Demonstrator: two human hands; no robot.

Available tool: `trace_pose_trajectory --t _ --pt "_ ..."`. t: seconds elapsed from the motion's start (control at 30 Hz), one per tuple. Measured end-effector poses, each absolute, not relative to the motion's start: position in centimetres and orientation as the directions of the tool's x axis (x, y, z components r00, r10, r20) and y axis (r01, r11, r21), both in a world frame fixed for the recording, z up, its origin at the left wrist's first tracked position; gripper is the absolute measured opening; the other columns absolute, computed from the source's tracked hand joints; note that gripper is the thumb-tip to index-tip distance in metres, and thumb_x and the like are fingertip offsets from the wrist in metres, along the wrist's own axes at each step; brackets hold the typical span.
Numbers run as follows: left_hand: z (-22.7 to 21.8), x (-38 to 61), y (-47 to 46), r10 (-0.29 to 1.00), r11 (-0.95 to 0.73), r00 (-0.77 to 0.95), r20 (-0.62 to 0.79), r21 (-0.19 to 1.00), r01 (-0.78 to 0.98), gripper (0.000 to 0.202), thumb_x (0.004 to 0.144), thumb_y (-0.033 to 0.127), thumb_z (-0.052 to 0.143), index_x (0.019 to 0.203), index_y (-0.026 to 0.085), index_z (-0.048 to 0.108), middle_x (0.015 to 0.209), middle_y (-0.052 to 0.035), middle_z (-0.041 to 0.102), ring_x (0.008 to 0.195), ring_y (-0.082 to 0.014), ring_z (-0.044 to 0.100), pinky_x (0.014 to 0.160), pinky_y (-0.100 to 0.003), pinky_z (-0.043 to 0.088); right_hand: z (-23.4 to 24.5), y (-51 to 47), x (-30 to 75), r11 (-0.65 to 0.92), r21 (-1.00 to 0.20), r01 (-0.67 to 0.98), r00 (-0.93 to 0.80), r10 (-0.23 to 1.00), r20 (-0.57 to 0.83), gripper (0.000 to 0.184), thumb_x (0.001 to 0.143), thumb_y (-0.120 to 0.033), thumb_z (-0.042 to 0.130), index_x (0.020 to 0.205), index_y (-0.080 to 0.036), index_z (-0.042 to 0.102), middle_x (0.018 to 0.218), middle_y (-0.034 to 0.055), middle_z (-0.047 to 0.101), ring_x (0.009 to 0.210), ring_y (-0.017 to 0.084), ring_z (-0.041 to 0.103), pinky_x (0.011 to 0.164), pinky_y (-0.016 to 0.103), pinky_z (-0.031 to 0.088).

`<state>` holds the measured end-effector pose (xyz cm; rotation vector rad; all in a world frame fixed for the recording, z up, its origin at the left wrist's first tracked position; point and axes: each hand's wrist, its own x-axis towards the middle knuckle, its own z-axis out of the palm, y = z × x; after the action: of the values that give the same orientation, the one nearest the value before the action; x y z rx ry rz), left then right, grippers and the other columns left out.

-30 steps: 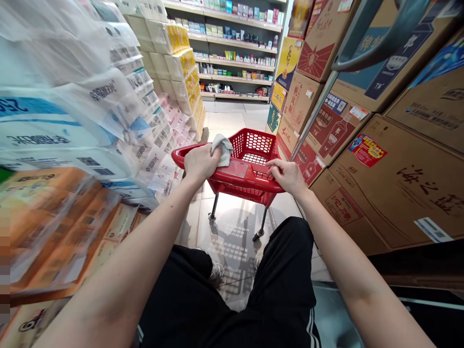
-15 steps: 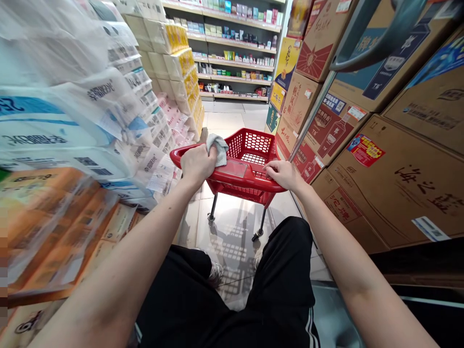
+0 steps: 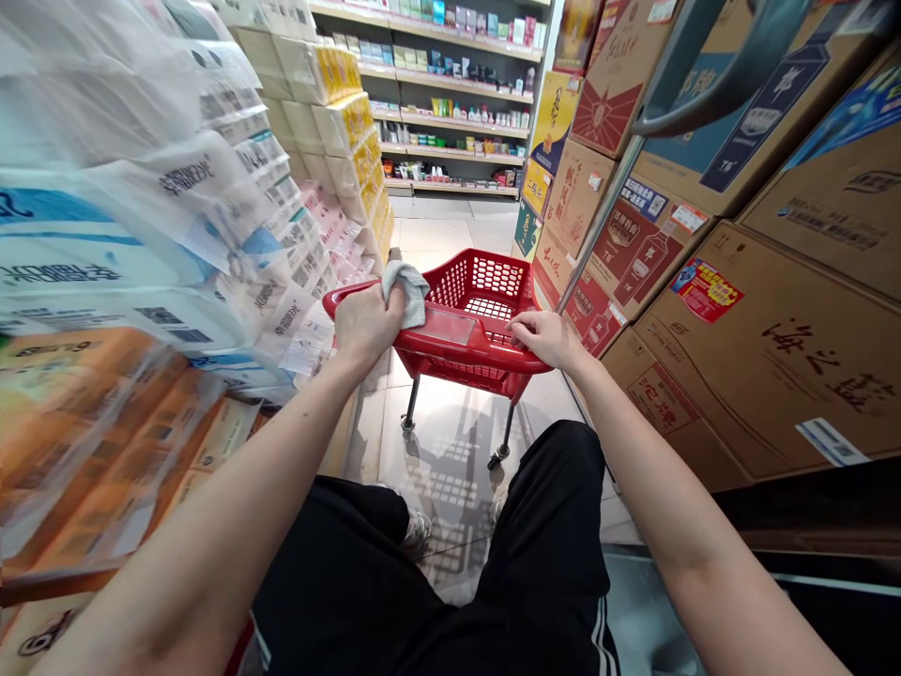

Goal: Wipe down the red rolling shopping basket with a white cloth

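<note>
A red plastic shopping cart [image 3: 485, 282] on small wheels stands in the aisle in front of me. My left hand [image 3: 364, 324] is closed on a grey-white cloth [image 3: 408, 289] and presses it against the left end of the cart's red handle bar. My right hand [image 3: 539, 338] rests on the right part of the handle, its fingers curled over the rim. My legs in black trousers show below.
Stacked packs of tissue and toilet paper [image 3: 175, 207] wall the left side. Brown and red cardboard cartons [image 3: 739, 310] are piled along the right. A shelf of small goods [image 3: 457, 103] closes the far end of the tiled aisle [image 3: 443, 235].
My left hand with the cloth has slid to the left along the handle bar. The right hand has stayed on the handle.
</note>
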<state>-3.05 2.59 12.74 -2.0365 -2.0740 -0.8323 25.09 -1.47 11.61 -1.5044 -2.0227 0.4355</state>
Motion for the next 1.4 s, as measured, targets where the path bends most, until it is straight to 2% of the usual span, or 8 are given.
trace_pose_trajectory --t 0.2,0.43,0.73,0.97,1.4 --pt "12.4 -2.8 2.4 0.859 -0.068 -0.106 0.502 0.317 0.946 0.055 0.09 0.049 0.023 0.085 0.013 0.065 0.079 -0.0142 0.068 0.08 -0.0266 0.064 0.069 -0.034 0.041 11.5 -1.5 25.1 0.31 -0.617 0.723 -0.192 0.949 0.251 0.026 0.085 -0.031 0.047 0.084 -0.02 0.07 0.081 0.0019 0.07 0.077 0.016 0.064 0.071 0.025 0.047" --pt "12.2 -3.5 1.9 0.825 -0.169 -0.078 0.56 0.376 0.911 0.049 0.091 0.047 0.026 0.084 0.016 0.063 0.077 -0.0107 0.066 0.081 -0.0226 0.063 0.066 -0.03 0.039 11.8 -1.7 25.1 0.286 -0.674 0.681 -0.178 0.957 0.228 0.026 0.086 -0.031 0.046 0.085 -0.018 0.069 0.078 0.0022 0.07 0.073 0.016 0.064 0.068 0.025 0.048" --pt "11.9 -4.2 1.3 0.832 -0.235 -0.001 0.556 0.353 0.906 0.052 0.093 0.048 0.023 0.088 0.015 0.062 0.082 -0.0118 0.066 0.082 -0.0225 0.061 0.066 -0.031 0.038 11.5 -1.9 24.9 0.284 -0.707 0.648 -0.155 0.958 0.243 0.027 0.085 -0.029 0.043 0.089 -0.019 0.068 0.081 0.0015 0.071 0.075 0.015 0.064 0.067 0.023 0.047" --pt "12.6 -4.2 1.2 0.866 -0.18 -0.002 0.5 0.317 0.931 0.055 0.092 0.049 0.02 0.093 0.016 0.064 0.087 -0.0113 0.068 0.086 -0.023 0.062 0.071 -0.03 0.039 11.2 -1.9 24.9 0.3 -0.738 0.604 -0.162 0.953 0.255 0.027 0.085 -0.03 0.043 0.089 -0.018 0.067 0.078 0.0018 0.07 0.073 0.014 0.065 0.067 0.023 0.048" --pt "13.3 -3.6 4.9 0.96 -0.072 0.014 0.28 0.199 0.977 0.06 0.085 0.057 0.028 0.086 0.014 0.069 0.088 -0.0169 0.069 0.091 -0.0316 0.063 0.074 -0.037 0.043 11.0 -1.6 25.7 0.307 -0.747 0.589 -0.154 0.951 0.269 0.028 0.085 -0.03 0.044 0.091 -0.02 0.069 0.081 0.0012 0.071 0.078 0.015 0.065 0.069 0.024 0.048"
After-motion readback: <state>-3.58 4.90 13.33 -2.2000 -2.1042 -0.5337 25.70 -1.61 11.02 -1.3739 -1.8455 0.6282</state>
